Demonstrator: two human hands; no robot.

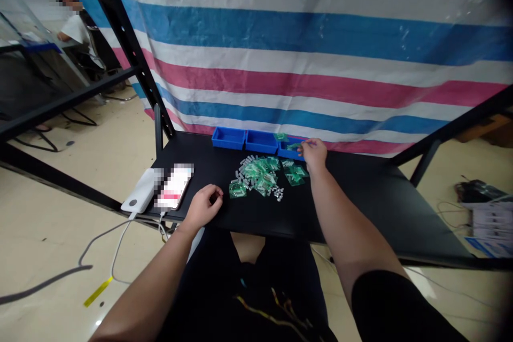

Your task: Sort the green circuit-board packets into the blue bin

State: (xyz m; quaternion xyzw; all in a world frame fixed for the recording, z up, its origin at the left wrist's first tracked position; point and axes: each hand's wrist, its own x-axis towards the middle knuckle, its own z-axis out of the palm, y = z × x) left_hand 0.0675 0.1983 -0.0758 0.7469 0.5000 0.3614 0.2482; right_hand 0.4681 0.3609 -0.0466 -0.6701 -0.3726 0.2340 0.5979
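Observation:
My right hand (315,154) reaches over the right blue tray (285,155), its fingers pinched together at the edge of a small clear packet with green print (294,146). Another green-printed packet (281,137) lies across the rim between the middle and right trays. In front of the trays is a heap of green-printed packets and small clear pieces (258,171). More packets (295,173) lie to its right, just below my right hand. My left hand (203,206) rests at the table's front edge, left of the heap, fingers curled toward the thumb with nothing visible in them.
Small shiny pieces (278,193) lie before the heap. A phone (175,187) and a white power bank (142,191) with cables sit on the black table (360,197) at left. Black frame posts and a striped sheet (280,80) enclose it. A person (76,32) sits far left.

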